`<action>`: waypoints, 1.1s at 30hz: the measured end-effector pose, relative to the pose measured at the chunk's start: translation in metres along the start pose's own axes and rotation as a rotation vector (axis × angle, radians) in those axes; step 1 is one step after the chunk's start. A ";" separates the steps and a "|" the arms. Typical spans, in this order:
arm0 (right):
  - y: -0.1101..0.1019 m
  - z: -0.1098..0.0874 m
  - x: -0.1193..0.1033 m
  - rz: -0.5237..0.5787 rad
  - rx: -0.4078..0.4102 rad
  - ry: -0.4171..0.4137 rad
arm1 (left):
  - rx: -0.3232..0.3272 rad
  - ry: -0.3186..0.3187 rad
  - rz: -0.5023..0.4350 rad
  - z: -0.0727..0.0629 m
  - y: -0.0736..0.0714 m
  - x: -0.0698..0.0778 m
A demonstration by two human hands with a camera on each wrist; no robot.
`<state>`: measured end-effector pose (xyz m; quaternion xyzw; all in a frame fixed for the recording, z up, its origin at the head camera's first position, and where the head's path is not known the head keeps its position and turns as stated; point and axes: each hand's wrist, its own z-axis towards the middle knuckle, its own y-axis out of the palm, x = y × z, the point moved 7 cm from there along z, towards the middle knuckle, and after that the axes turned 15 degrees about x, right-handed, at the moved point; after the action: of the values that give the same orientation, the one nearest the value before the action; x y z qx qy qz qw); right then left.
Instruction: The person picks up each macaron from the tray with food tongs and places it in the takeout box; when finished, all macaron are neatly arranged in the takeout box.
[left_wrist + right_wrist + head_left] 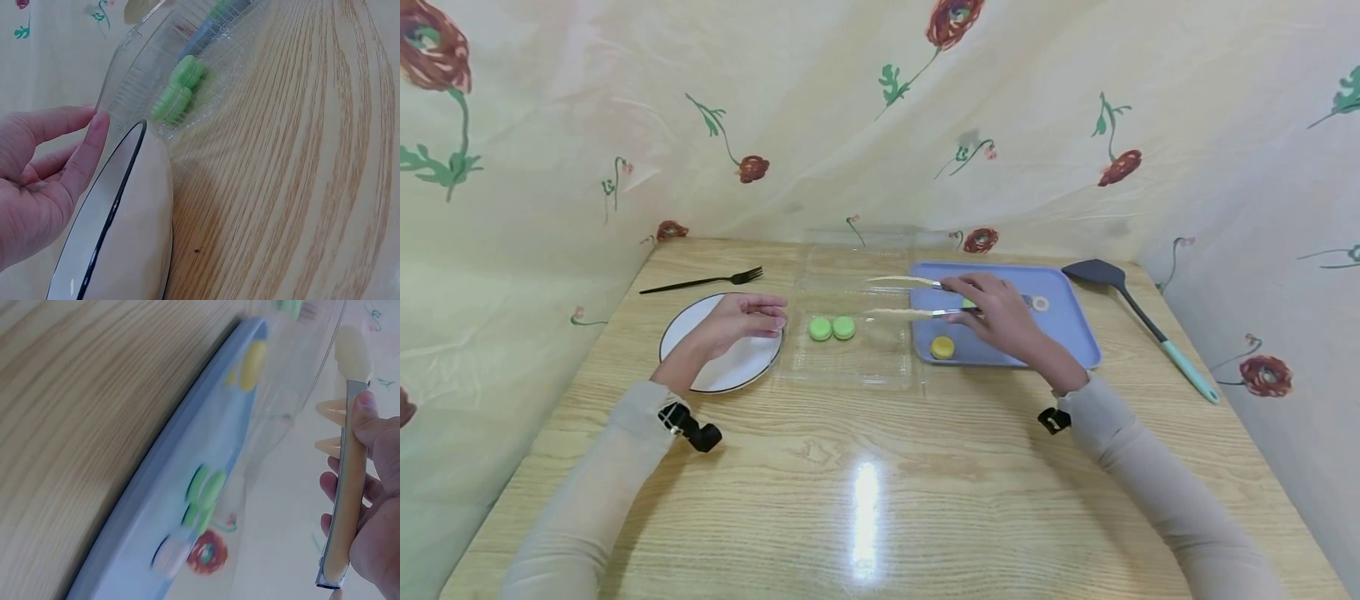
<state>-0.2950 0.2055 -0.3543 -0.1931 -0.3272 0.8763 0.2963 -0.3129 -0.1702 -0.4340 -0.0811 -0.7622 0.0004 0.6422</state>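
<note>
My left hand (741, 321) is over the white plate (715, 367). Its thumb and finger pinch the rim of a clear plastic box (122, 69) in the left wrist view. Two green macarons (832, 328) sit side by side inside the box, whose lid stands raised at the back. My right hand (1000, 312) grips a pair of tongs (350, 481) above the blue tray (1075, 350). The tongs' cream tips are spread, with nothing between them, and reach over the box. On the tray lie a yellow macaron (942, 347), green macarons (206, 490) and a pale macaron (170, 555).
Behind the plate lies a black fork (700, 283). A dark spatula (1138, 308) with a mint handle lies right of the tray. Flowered cloth (820, 125) hangs around the back and sides of the wooden table (790, 500).
</note>
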 end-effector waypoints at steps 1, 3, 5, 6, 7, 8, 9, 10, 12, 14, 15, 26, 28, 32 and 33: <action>-0.003 -0.002 0.004 -0.005 0.008 -0.008 | -0.002 0.000 -0.002 0.000 0.000 0.000; -0.009 -0.007 0.011 -0.009 0.022 -0.020 | -0.004 0.001 -0.002 0.001 0.000 0.001; -0.015 -0.013 0.018 -0.012 0.031 -0.023 | -0.008 0.005 -0.003 0.001 0.001 0.000; -0.018 -0.015 0.021 -0.016 0.033 -0.021 | -0.009 0.007 -0.001 0.000 0.001 0.000; -0.021 -0.018 0.024 -0.018 0.033 -0.011 | -0.010 0.010 0.001 0.000 0.000 -0.001; -0.024 -0.021 0.027 -0.017 0.032 0.005 | -0.011 0.012 0.004 0.000 0.000 -0.001; -0.027 -0.024 0.031 -0.016 0.031 0.025 | -0.012 0.013 0.005 0.000 0.000 -0.001; -0.030 -0.027 0.033 -0.016 0.031 0.044 | -0.013 0.014 0.006 0.000 0.000 -0.001; -0.035 -0.032 0.038 -0.015 0.035 0.078 | -0.013 0.014 0.007 0.001 -0.001 -0.001; -0.040 -0.037 0.042 -0.017 0.044 0.093 | -0.015 0.014 0.005 0.001 -0.001 -0.001; -0.042 -0.039 0.043 -0.021 0.050 0.091 | -0.015 0.014 0.005 0.001 -0.001 -0.001; -0.053 -0.055 0.045 -0.034 0.060 -0.004 | -0.010 0.014 0.008 0.001 -0.001 -0.002; -0.055 -0.057 0.045 -0.041 0.061 -0.010 | -0.012 0.014 0.008 0.001 0.000 -0.002; -0.056 -0.061 0.044 -0.050 0.058 -0.036 | -0.013 0.011 0.008 0.001 0.000 -0.001; -0.056 -0.062 0.044 -0.050 0.057 -0.045 | -0.012 0.010 0.009 0.001 0.000 -0.001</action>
<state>-0.2724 0.2966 -0.3660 -0.1567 -0.3136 0.8815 0.3163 -0.3138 -0.1700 -0.4356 -0.0884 -0.7586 -0.0018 0.6455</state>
